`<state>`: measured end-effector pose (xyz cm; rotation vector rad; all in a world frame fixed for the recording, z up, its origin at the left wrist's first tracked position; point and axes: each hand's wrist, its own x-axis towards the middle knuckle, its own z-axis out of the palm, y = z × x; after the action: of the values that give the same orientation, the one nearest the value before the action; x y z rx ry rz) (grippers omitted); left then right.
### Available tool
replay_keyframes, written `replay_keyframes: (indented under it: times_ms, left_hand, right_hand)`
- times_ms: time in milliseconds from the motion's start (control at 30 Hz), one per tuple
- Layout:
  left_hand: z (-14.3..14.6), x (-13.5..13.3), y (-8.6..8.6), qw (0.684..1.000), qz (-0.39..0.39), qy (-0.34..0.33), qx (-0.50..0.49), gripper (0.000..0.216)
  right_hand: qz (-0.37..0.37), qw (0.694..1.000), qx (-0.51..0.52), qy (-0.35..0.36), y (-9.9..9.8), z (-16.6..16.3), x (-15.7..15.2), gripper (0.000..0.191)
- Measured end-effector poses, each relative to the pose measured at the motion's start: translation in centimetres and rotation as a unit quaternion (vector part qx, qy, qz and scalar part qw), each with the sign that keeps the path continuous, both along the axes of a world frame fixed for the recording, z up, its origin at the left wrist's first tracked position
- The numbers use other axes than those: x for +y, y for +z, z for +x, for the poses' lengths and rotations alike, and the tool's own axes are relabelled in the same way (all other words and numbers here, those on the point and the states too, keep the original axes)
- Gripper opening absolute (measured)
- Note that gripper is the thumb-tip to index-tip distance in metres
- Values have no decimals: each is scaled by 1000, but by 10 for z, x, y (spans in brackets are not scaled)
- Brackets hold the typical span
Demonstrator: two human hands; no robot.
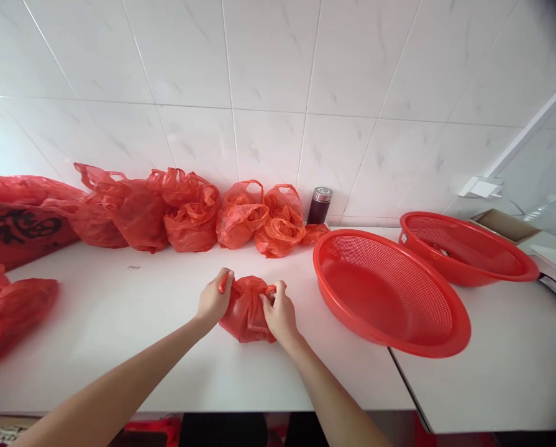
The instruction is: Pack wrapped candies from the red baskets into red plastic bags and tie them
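Item one: a squat, rounded bag of thin, glossy red plastic [247, 320], filled, seated on the white flat-topped table [119, 323], near side, about the middle from where I stand.

Left hand [214, 298]: fingers curled closed around the bag's upper left corner, a tuft of film showing at the thumb. Right hand [280, 313]: thumb and fingers pinching the upper right corner; the film's neck creases between the two.

Handling notes: draw both corners evenly, since a lopsided pull would probably tilt the load. Grip bunched film rather than a single layer; such thin plastic likely stretches or tears. Let the table bear the weight.

Surroundings: far side, a row of filled red plastic bags [191, 233] along the wall; just right of the work, a wide, round, perforated red plastic basket [364, 298], leaving the right elbow modest room.
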<state>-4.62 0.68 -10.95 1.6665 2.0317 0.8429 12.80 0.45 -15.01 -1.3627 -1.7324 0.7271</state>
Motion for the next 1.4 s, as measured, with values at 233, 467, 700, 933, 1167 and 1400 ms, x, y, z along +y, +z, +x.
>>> replay_keyframes:
  times_ms: [233, 467, 700, 933, 1167, 1400]
  left_hand:
    - [2, 36, -17, 982, -102, -70, 141, 30]
    - [2, 45, -28, 969, -138, -70, 194, 33]
    - [-5, 44, -30, 974, -139, -27, 177, 33]
    - [-24, 48, -35, 987, -114, 34, 111, 32]
    - [-38, 47, -32, 990, -110, 84, 4, 31]
    - [-49, 35, 12, 974, -153, -14, -169, 62]
  right_hand:
    - [8, 993, -120, -1, -14, 15, 17, 9]
    - [2, 986, -168, -10, -15, 12, 21, 19]
    - [34, 989, -142, -19, -18, 16, 17, 22]
    - [30, 998, -57, -23, -14, 29, 0, 44]
    - [8, 1000, 22, -10, -15, 39, -6, 46]
    - [-78, 992, 101, 4, 1, 38, -1, 29]
